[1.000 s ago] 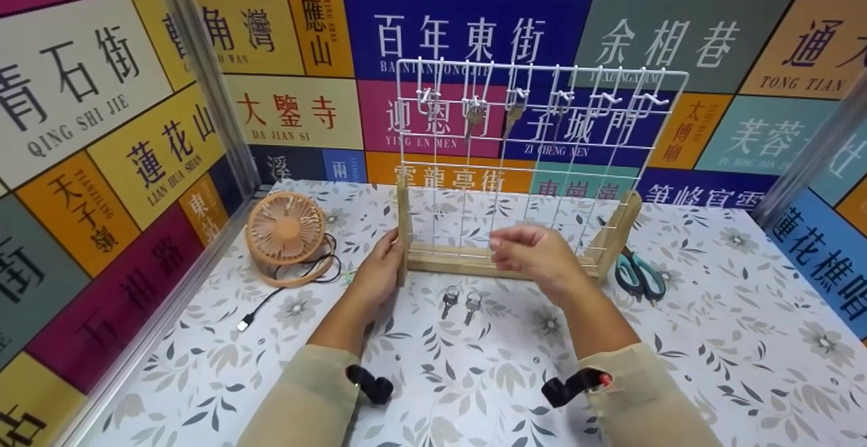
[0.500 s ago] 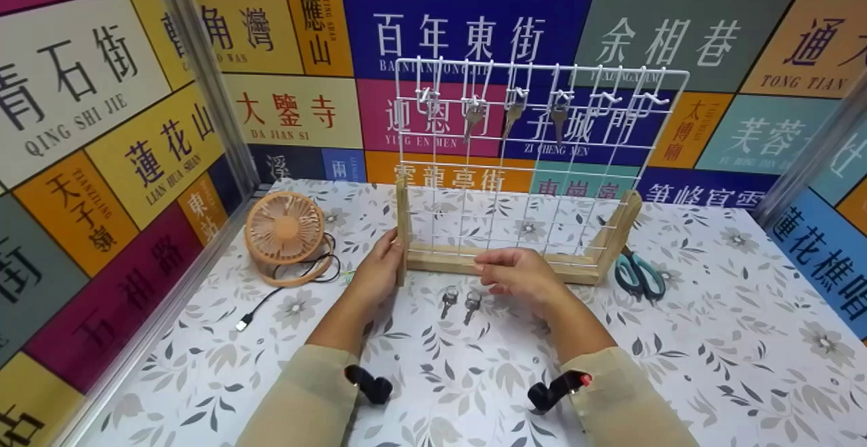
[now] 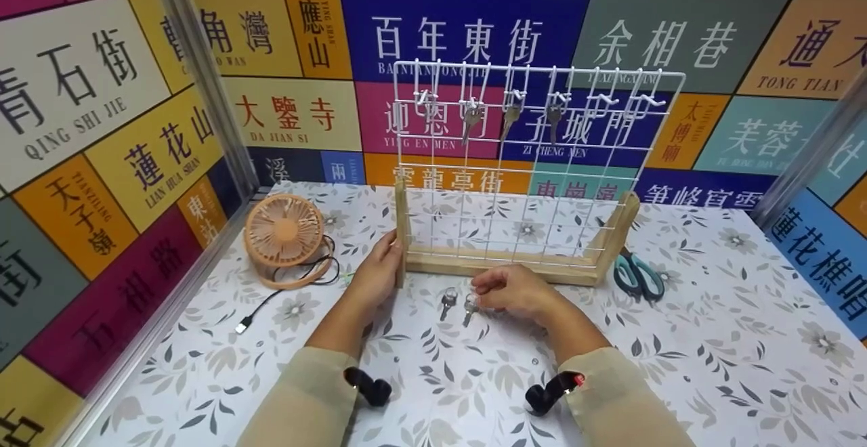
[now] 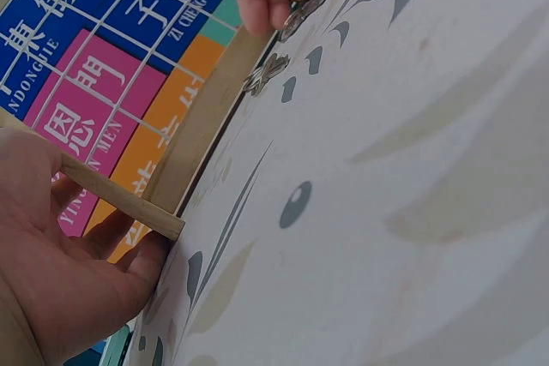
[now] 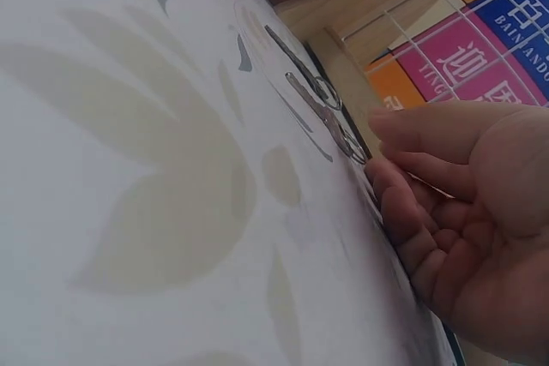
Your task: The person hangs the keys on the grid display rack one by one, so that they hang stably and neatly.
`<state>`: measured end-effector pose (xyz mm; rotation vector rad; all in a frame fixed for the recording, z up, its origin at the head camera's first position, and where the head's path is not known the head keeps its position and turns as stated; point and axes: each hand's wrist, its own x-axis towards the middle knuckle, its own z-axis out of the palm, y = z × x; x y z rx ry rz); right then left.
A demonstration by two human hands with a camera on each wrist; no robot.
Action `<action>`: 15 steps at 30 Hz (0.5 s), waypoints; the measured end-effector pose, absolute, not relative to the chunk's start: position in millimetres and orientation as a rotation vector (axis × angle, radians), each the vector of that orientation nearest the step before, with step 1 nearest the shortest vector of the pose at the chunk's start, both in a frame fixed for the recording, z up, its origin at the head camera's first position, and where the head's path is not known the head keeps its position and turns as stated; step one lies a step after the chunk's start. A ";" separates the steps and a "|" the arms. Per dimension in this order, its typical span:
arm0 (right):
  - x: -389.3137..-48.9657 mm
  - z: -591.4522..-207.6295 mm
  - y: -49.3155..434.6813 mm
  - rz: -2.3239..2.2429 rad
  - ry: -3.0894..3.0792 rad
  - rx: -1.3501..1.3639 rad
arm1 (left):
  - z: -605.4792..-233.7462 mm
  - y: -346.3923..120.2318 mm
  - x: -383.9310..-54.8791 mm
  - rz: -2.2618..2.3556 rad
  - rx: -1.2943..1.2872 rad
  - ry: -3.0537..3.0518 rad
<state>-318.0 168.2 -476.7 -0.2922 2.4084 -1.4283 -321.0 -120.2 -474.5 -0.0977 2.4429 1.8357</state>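
Observation:
My left hand (image 3: 379,267) grips the left wooden post (image 4: 120,199) of a white wire grid rack (image 3: 498,162), thumb on one side and fingers on the other. My right hand (image 3: 518,291) is low over the table, fingers loosely bent and the thumb apart from the forefinger. Its fingertips are right at the ring of one key (image 3: 469,310), best seen in the right wrist view. Beside that key lies a second key (image 3: 447,303), also on a ring. From hooks along the rack's top hang several keys (image 3: 513,118); the two rightmost hooks (image 3: 643,103) are bare.
An orange fan (image 3: 284,230) with a black cable (image 3: 261,308) stands left of the rack. Teal-handled scissors (image 3: 639,278) lie against its right foot. Sign-patterned walls (image 3: 474,27) enclose the flower-print tabletop (image 3: 433,393) at back and sides.
My right hand has come down from in front of the grid to the keys on the table. My left hand stays on the post.

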 end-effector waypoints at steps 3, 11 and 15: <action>-317.4 -476.5 167.1 -1.338 2.455 -0.345 | -474.4 -120.5 -320.0 1.833 -0.111 2.437; -316.3 -475.4 160.0 -1.096 2.605 -0.459 | -473.8 -120.7 -320.3 1.833 -0.119 2.427; -316.9 -474.9 157.7 -1.045 2.640 -0.463 | -473.6 -120.4 -320.0 1.859 -0.111 2.396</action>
